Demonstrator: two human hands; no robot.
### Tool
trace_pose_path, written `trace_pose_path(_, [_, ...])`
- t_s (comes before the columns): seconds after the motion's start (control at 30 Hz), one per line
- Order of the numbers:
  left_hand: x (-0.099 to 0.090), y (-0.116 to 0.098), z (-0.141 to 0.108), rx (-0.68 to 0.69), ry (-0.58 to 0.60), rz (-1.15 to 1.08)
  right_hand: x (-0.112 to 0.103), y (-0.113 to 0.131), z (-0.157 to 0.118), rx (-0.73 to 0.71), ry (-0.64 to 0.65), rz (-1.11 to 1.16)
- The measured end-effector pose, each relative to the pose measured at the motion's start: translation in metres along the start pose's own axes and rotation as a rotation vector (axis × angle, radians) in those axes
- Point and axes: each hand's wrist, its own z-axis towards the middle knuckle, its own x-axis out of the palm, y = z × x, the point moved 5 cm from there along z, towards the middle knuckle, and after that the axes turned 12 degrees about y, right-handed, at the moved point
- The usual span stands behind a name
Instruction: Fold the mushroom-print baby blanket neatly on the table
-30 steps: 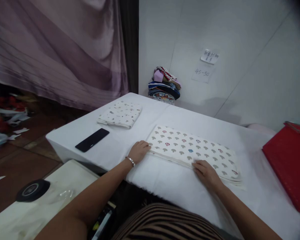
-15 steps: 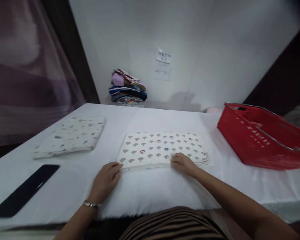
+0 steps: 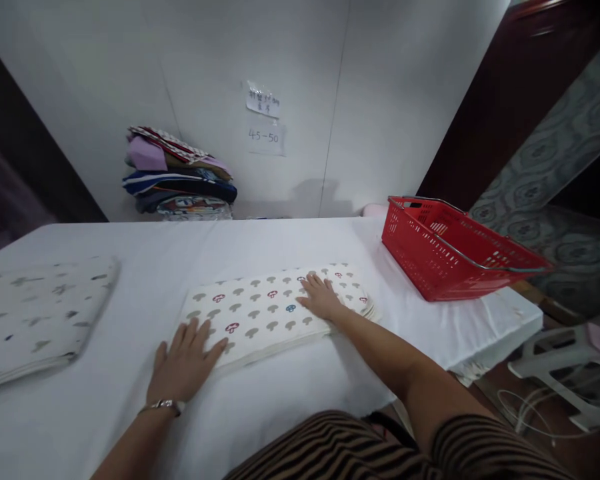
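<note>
A white cloth (image 3: 260,312) printed with grey, red and blue mushrooms lies folded in a long flat rectangle on the white-covered table. My left hand (image 3: 183,360), with a bracelet at the wrist, has its fingers spread over the cloth's left end and the tablecloth beside it. Flat on top of the cloth, toward its right part, rests my right hand (image 3: 321,298) with fingers apart. Neither hand grips anything. Layered folded edges show at the cloth's right end.
Another folded patterned cloth (image 3: 40,313) lies at the left. A red basket (image 3: 430,257) stands on the table's right side. Stacked folded fabrics (image 3: 180,175) sit by the wall under paper signs (image 3: 264,120). A pale plastic stool (image 3: 565,373) is beyond the right edge.
My view has turned right. My right hand has gone from the cloth's near edge onto its top and flattened. My left hand has spread its fingers over the left end.
</note>
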Motion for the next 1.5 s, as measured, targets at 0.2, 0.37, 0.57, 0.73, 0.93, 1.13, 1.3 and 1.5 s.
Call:
trace_pose_path(0.2, [-0.015, -0.005, 0.000, -0.044, 0.095, -0.015, -0.014, -0.018, 0.004, 0.003, -0.004, 0.030])
trace_pose_path(0.37, [-0.042, -0.037, 0.038, 0.042, -0.026, 0.027, -0.026, -0.061, 0.008, 0.186, -0.070, -0.086])
trace_pose_path(0.57, [-0.031, -0.019, 0.097, -0.043, 0.037, -0.065, -0.016, -0.082, 0.007, 0.231, -0.086, -0.088])
trace_pose_path(0.73, [-0.025, -0.010, 0.099, -0.048, 0.053, -0.069, -0.013, -0.083, 0.003, 0.252, -0.106, -0.094])
trace_pose_path(0.93, [-0.027, -0.013, 0.102, -0.088, 0.091, -0.036, -0.020, -0.070, 0.006, 0.276, -0.063, -0.135])
trace_pose_path(1.13, [-0.034, -0.055, 0.102, 0.025, 0.048, 0.048, -0.016, 0.009, 0.032, -0.106, -0.037, -0.179])
trace_pose_path(1.3, [-0.024, -0.054, 0.114, 0.051, 0.108, 0.018, -0.001, 0.025, 0.047, -0.182, 0.020, -0.131])
trace_pose_path(1.5, [-0.019, -0.046, 0.122, 0.055, 0.071, 0.026, 0.002, 0.020, 0.045, -0.203, 0.001, -0.094])
